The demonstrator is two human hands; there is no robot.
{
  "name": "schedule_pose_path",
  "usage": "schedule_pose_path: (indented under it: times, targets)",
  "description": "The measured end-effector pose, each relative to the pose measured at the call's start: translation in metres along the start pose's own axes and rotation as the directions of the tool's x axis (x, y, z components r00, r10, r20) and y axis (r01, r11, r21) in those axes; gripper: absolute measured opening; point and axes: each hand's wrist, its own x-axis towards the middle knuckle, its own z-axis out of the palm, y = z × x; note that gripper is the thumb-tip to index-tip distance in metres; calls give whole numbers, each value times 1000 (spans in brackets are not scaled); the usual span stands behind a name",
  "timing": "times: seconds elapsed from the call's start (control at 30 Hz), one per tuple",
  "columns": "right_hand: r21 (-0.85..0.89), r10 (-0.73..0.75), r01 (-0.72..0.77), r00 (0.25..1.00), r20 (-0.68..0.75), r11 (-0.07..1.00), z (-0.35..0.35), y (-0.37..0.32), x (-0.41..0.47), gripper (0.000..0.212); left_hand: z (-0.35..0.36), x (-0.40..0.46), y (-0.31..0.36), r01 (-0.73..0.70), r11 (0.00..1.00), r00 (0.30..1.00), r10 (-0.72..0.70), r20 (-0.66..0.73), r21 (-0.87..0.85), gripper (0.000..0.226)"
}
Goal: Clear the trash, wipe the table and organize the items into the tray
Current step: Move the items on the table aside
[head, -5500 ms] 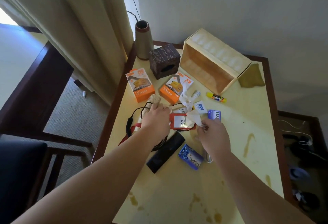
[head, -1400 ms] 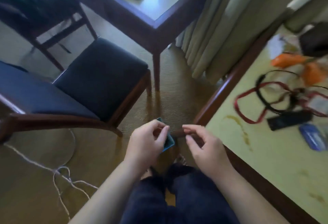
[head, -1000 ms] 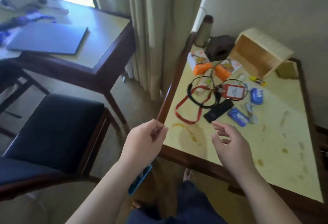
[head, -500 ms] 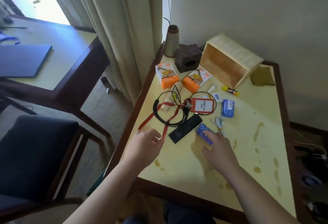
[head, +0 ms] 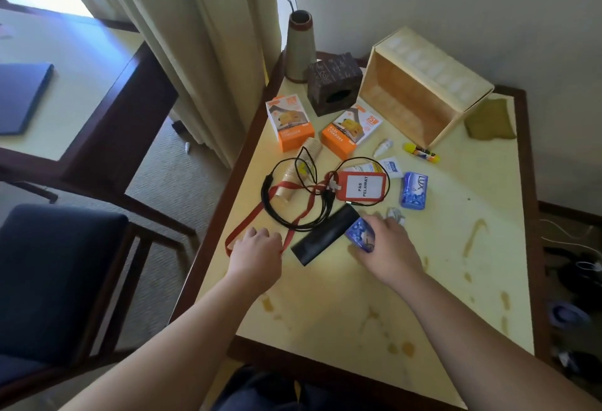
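Right hand (head: 389, 252) grip curled around a blue packet (head: 360, 234) on the stained table (head: 325, 306), left hand (head: 257, 252) grip loose over the red lanyard (head: 260, 211), holding nothing

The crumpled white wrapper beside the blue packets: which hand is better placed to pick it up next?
Probably the right hand. It lies just beside the crumpled white wrapper, though it already grips a blue packet. The left hand rests on the red lanyard, across the black case.

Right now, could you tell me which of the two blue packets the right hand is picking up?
The near blue packet, beside the black case, tilted up in the right hand; the other lies flat, untouched.
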Motion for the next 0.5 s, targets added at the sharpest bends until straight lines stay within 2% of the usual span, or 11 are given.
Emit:
schedule_pose_path:
  times: [0.13,0.27,0.37,0.5]
  targets:
    - [202,35,0,985,-171,979,-30,-1,14,73,-27,8,-7,-15,999,988,7,-154,-50,19]
    - [258,84,-2,949,-305,966,-60,7,55,70,-74,26,-6,-92,993,932,61,-356,-70,15]
    - [197,111,-49,942,-316,979,-76,10,90,65,-114,50,1,-173,984,900,143,-411,-36,15]
    - [66,94,-79,960,-265,995,-87,13,128,63,-159,90,16,-210,977,882,176,-436,-30,17]
